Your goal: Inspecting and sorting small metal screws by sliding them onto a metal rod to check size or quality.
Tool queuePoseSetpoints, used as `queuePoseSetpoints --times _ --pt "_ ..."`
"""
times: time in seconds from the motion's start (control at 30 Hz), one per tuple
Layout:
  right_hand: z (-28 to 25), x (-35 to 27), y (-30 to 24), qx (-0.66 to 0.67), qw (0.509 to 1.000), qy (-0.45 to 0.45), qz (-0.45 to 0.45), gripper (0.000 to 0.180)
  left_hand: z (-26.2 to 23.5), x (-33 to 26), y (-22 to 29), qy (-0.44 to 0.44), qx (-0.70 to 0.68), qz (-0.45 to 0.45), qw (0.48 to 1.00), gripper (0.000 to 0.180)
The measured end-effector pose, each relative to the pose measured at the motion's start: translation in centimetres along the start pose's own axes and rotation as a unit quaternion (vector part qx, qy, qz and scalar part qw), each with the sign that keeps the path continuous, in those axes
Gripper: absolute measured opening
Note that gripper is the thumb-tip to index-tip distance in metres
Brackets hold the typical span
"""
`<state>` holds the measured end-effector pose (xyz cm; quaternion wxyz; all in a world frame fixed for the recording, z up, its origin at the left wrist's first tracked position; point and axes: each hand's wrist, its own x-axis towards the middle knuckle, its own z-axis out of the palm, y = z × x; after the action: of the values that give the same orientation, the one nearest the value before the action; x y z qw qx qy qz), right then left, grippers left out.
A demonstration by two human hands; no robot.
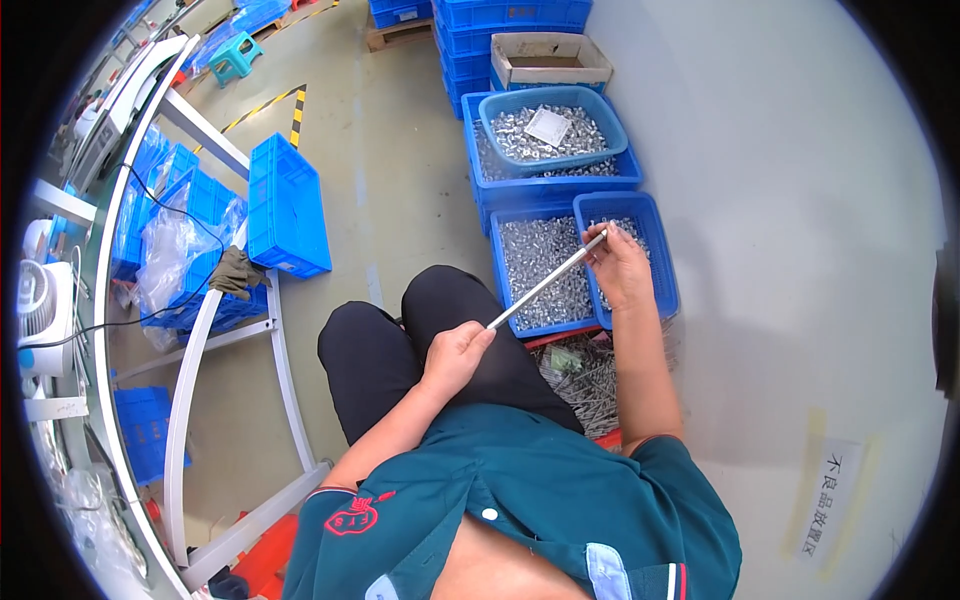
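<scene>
A long thin metal rod point(545, 283) runs diagonally between my two hands, above my lap. My left hand point(455, 352) grips its lower end over my black-trousered knees. My right hand point(618, 265) pinches its upper end, hovering over a small blue bin point(662, 262) set on a larger blue crate point(508, 290) filled with several small silver metal parts. I sit wearing a dark green shirt.
More blue crates of silver parts point(552, 130) and a cardboard box point(550, 60) stand further ahead. A pile of metal rods point(590, 375) lies by my right thigh. To the left is a white-framed workbench point(190, 350) with blue crates, plastic bags and a fan point(45, 310).
</scene>
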<state>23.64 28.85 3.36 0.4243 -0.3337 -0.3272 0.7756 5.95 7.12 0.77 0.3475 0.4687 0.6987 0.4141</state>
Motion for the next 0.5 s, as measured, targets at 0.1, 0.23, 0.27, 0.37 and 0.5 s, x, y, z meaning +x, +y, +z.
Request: queuePoseSetpoints --times 0.1,0.23,0.27,0.37,0.5 --pt "0.5 0.1 1.0 -0.045 0.995 0.064 -0.064 0.021 0.1 0.0 0.1 0.0 -0.003 -0.01 1.0 0.028" --pt "0.5 0.3 1.4 -0.041 0.993 0.086 -0.071 0.022 0.2 0.0 0.1 0.005 0.005 -0.005 1.0 0.028" --pt "0.5 0.4 1.3 -0.052 0.992 0.08 -0.08 0.022 0.2 0.0 0.0 0.004 0.005 -0.007 1.0 0.027" --pt "0.7 0.4 0.8 -0.061 0.993 0.041 -0.095 0.021 0.1 0.1 -0.6 -0.003 -0.037 -0.004 0.999 0.028" --pt "0.9 0.4 0.4 0.043 0.993 -0.058 -0.098 0.021 -0.8 0.6 -0.5 -0.059 -0.155 -0.016 0.986 0.031"
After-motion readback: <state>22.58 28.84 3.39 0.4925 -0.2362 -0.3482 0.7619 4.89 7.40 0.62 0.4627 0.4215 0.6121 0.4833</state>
